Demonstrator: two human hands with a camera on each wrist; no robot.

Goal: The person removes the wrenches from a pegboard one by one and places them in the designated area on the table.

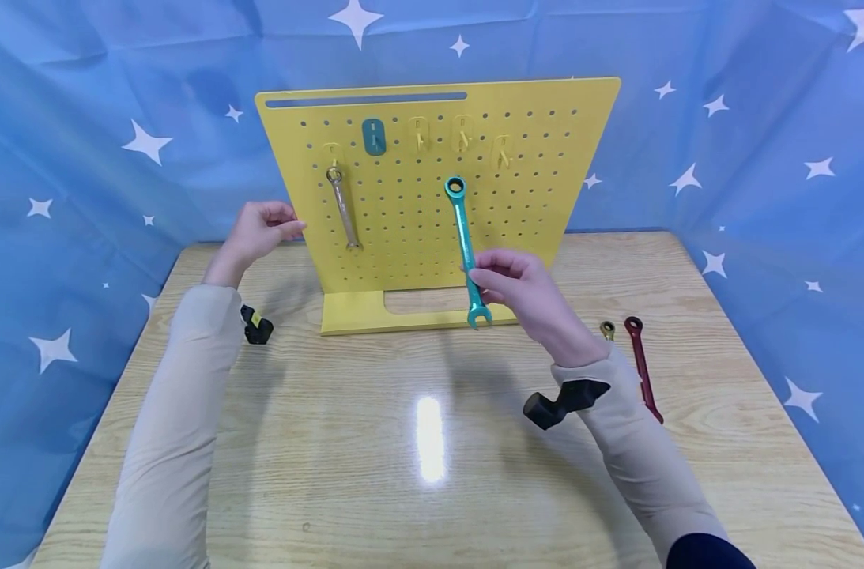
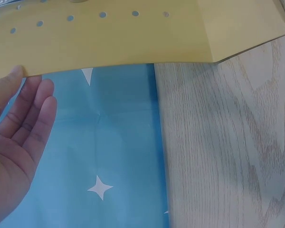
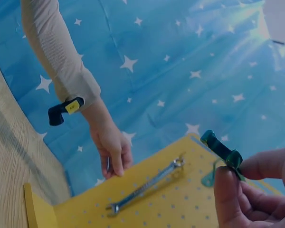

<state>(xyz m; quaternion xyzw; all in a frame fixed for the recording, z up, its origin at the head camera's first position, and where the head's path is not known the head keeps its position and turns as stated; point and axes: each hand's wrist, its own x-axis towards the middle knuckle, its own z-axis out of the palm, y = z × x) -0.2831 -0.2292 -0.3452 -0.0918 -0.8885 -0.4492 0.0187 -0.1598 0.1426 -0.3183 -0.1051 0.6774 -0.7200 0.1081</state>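
My right hand (image 1: 520, 294) pinches a teal combination wrench (image 1: 462, 225) between thumb and fingers, in front of the yellow pegboard (image 1: 417, 273). Its ring end points up and its open jaw down. At the board's left edge is my left hand (image 1: 255, 231), gripping that edge with the thumb on the front and the fingers behind, as the left wrist view shows. A silver wrench (image 1: 343, 209) hangs by its ring end on a yellow hook at the left of the board. To the right of that is a teal hook (image 1: 374, 137) with nothing on it.
More yellow hooks (image 1: 463, 134) stick out along the board's upper part. Right of the board, a red wrench (image 1: 643, 367) and a gold wrench (image 1: 607, 329), partly hidden by my right arm, lie on the wooden table (image 1: 346, 474). A blue star-patterned cloth (image 1: 759, 190) surrounds the table.
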